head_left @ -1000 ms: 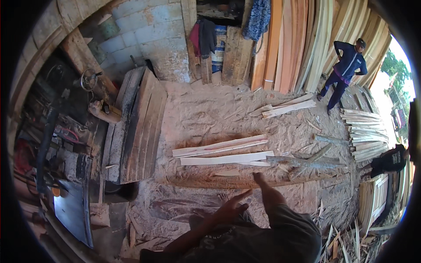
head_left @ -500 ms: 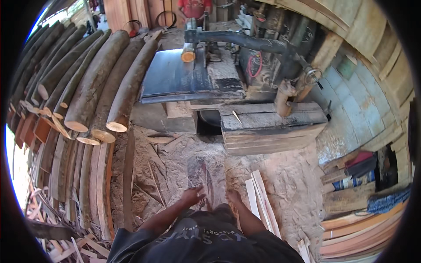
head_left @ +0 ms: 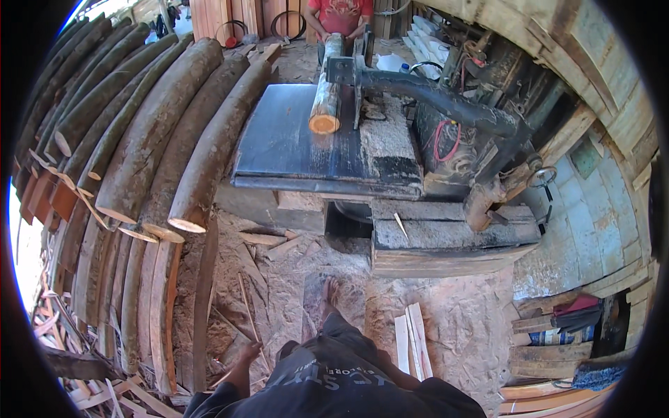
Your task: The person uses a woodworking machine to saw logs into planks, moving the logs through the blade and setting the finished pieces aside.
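My left hand (head_left: 249, 350) hangs low beside my body, near a thin wooden stick (head_left: 245, 299) on the dusty ground. Its fingers are too small and blurred to read, and I cannot tell if it touches the stick. My right forearm (head_left: 391, 370) shows only in part beside my dark shirt, which hides the right hand. Ahead, a debarked log (head_left: 325, 111) lies lengthwise on the dark saw table (head_left: 286, 146), its cut end toward me. At the far end a person in a red shirt (head_left: 340, 10) has both hands at the log.
Thick logs (head_left: 164, 132) are stacked on my left above sawn planks (head_left: 164, 299). A heavy dark machine arm (head_left: 439, 94) reaches over the table. A sawdust-covered wooden block (head_left: 453, 244) stands before it. Pale wood strips (head_left: 412, 341) lie right of my feet; boards (head_left: 557, 398) lie farther right.
My view has tilted up, and one foot has stepped forward. Both hands have dropped back from in front of me. The log's end reaches farther past the machine arm toward me.
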### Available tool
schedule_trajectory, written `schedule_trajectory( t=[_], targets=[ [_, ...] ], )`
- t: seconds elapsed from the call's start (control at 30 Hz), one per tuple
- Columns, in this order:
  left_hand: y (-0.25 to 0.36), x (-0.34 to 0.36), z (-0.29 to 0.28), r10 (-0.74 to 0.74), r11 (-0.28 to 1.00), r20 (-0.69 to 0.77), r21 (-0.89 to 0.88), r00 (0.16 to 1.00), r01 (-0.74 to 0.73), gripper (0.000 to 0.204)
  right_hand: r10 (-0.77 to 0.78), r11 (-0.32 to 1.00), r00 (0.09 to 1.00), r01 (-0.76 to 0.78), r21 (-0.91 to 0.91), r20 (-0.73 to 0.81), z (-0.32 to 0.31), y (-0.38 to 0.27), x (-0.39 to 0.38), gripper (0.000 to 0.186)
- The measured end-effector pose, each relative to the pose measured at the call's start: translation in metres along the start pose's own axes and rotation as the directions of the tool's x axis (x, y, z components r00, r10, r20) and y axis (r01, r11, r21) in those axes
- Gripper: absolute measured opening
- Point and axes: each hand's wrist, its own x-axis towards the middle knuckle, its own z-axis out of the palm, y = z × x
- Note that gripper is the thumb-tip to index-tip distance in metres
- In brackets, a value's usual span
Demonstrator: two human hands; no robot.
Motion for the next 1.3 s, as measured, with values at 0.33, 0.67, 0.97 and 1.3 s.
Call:
schedule_trajectory(
  t=[0.33,0.67,0.97,1.3],
  targets=[
    [0.334,-0.008,0.049,0.423,0.888,0.166,-0.273,0.891,-0.37,0.054,-0.049,0.812,0.996,0.084,0.577,-0.076,-0.235,-0.221,0.157,0.035],
    [0.546,0.019,-0.008,0.603,0.701,-0.045,-0.447,0.797,-0.556,0.067,-0.243,0.541,0.881,0.471,0.697,-0.406,-0.422,-0.399,0.208,0.045],
    [0.587,0.006,-0.018,0.662,0.725,0.183,-0.404,0.727,-0.558,0.09,-0.243,0.612,0.933,0.36,0.704,-0.265,-0.397,-0.426,0.205,0.081],
    [0.493,-0.075,0.001,0.665,0.711,0.247,-0.499,0.705,-0.496,0.08,-0.282,0.577,0.94,0.324,0.749,-0.189,-0.322,-0.395,0.086,0.076]
  ],
)
